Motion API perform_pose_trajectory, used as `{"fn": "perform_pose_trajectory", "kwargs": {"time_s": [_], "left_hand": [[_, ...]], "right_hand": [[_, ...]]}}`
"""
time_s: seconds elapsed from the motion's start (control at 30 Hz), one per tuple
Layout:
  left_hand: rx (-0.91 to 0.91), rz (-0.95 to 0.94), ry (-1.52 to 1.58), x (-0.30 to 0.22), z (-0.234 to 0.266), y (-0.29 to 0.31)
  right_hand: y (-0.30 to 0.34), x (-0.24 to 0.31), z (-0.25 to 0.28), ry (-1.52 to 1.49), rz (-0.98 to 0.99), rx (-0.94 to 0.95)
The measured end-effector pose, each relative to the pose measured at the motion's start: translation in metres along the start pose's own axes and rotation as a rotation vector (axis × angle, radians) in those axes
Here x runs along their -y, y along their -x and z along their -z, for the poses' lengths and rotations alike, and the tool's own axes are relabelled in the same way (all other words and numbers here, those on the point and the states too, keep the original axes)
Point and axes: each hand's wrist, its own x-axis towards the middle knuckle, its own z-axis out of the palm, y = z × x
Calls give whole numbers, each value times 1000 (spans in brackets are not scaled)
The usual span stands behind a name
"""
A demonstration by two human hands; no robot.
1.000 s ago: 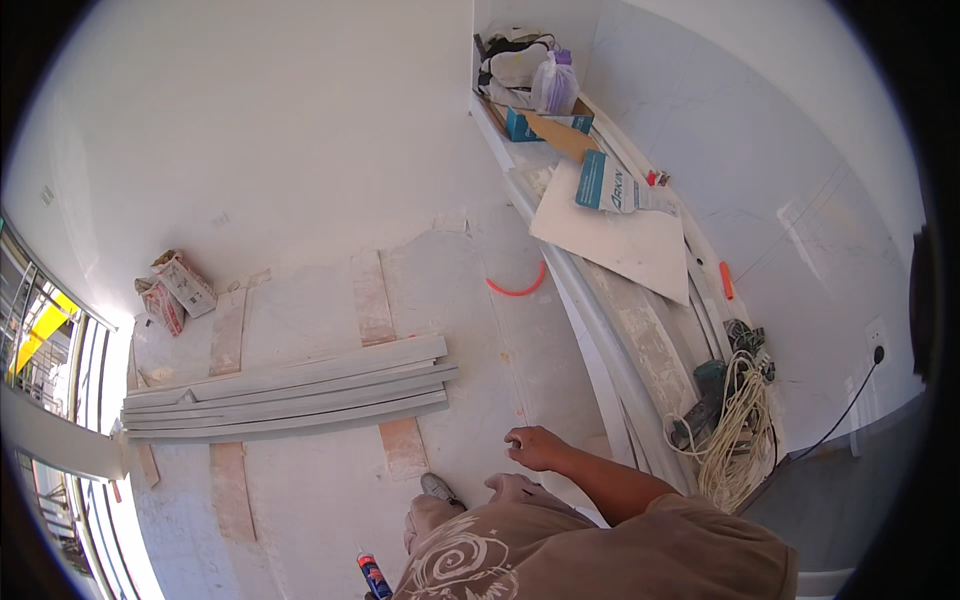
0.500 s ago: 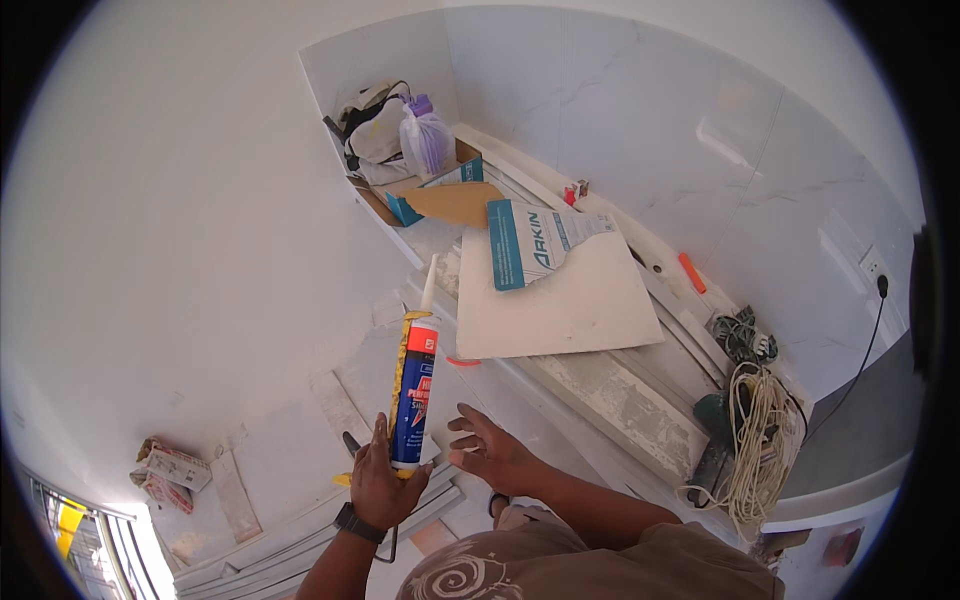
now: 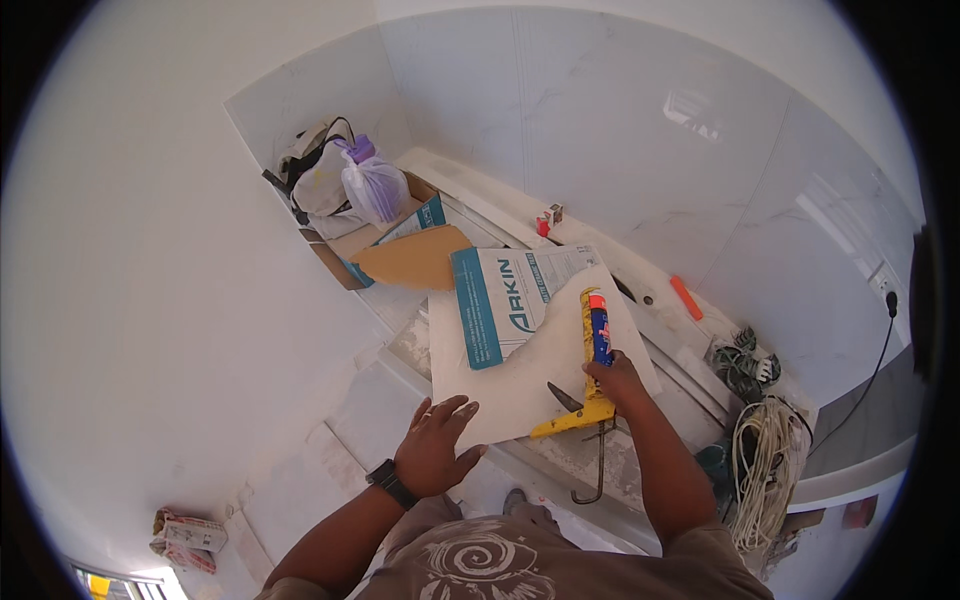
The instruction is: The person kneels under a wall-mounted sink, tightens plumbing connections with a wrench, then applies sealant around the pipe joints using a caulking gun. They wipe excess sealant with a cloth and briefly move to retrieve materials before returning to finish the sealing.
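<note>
A yellow caulking gun [image 3: 572, 421] with a blue and red sealant cartridge [image 3: 600, 330] in it is over the white board [image 3: 480, 405]. My right hand [image 3: 618, 383] is wrapped round its barrel near the handle. Its bent metal rod [image 3: 602, 470] hangs toward me, past the board's near edge. My left hand [image 3: 438, 440], a watch on its wrist, is empty with fingers spread, just in front of the board's near left corner. A torn teal and white cardboard piece [image 3: 490, 310] lies on the board. The nozzle cannot be made out.
On the ledge stand a backpack [image 3: 322, 185], a white plastic bag [image 3: 376, 188] and an open carton [image 3: 335, 262]. An orange object [image 3: 686, 298] lies near the tiled wall [image 3: 620, 150]. At right are coiled rope [image 3: 760, 455] and a plugged-in black cord [image 3: 865, 385].
The caulking gun has passed from my left hand to my right and moved right, over the board. My left hand has let go and opened. The view has shifted.
</note>
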Motion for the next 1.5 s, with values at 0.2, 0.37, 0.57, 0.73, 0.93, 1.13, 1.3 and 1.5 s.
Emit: {"fn": "perform_pose_trajectory", "kwargs": {"time_s": [0.2,0.37,0.57,0.73,0.93,1.13,1.3,1.5], "left_hand": [[-47,40,204,71,16,-39],[-25,-44,284,134,31,-90],[-10,-253,391,239,49,-167],[7,-293,497,326,71,-168],[-13,-38,478,432,83,-83],[-102,220,527,453,75,-11],[-155,123,552,414,88,-54],[-207,-348,165,311,116,-167]], "right_hand": [[0,-5,22,373,-72,-76],[2,7,28,533,-151,-38],[-41,89,-51,746,313,-537],[-200,178,-138,636,130,-411],[-369,172,-170,760,197,-733],[-417,164,-165,534,254,-820],[-325,209,-167,-258,398,-153],[-137,221,-189,-307,322,380]]}}
